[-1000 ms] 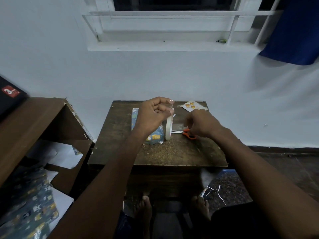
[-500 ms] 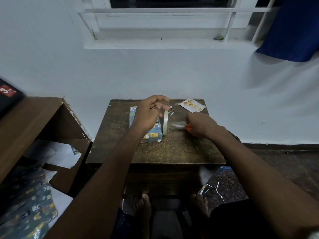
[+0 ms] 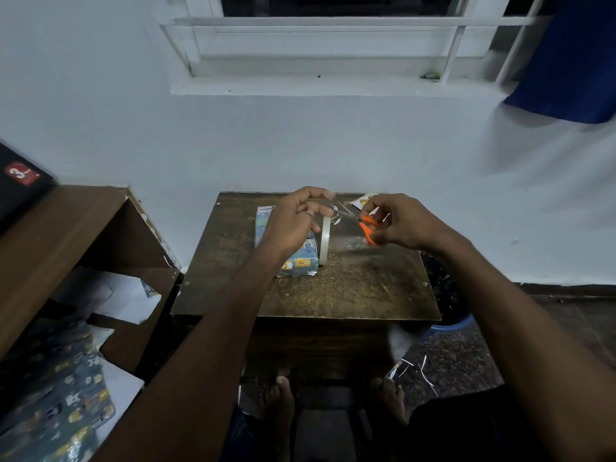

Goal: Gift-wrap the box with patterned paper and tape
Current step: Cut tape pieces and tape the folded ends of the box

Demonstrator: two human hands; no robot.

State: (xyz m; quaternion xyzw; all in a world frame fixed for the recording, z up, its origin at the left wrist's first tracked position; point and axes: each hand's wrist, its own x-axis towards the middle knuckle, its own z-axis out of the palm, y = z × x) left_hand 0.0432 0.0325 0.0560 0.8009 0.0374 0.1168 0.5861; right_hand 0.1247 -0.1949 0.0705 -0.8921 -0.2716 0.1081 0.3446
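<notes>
At the far left a black box with a red label (image 3: 20,181) sat on a wooden shelf unit (image 3: 66,235), and below it lay white paper (image 3: 113,298) and a sheet of blue patterned wrapping paper (image 3: 63,405). In the middle stood a small dark wooden table (image 3: 350,295). On its left part lay the box wrapped in blue patterned paper (image 3: 296,261), partly hidden by the left forearm. The left hand (image 3: 293,221) hovered above it with fingers curled, pinching the top of a roll of tape (image 3: 324,241) that stood on edge, touching the table just right of the wrapped box. A short strip of clear tape (image 3: 336,211) stretched from the roll toward the right, though it was blurred and hard to trace. The right hand (image 3: 403,221) gripped a pair of orange-handled scissors (image 3: 366,225), fingers through the loops, the blades pointing left toward the tape strip; whether the blades touched the tape could not be told. Behind the scissors, at the table's far edge, lay a small white packet with orange print (image 3: 365,200). Right of the table a blue bucket (image 3: 450,323) stood on the floor, with thin white paper slivers (image 3: 416,368) scattered near the person's bare feet (image 3: 280,398). A blue cloth (image 3: 573,58) hung at the upper right beside the window grille (image 3: 333,25).
</notes>
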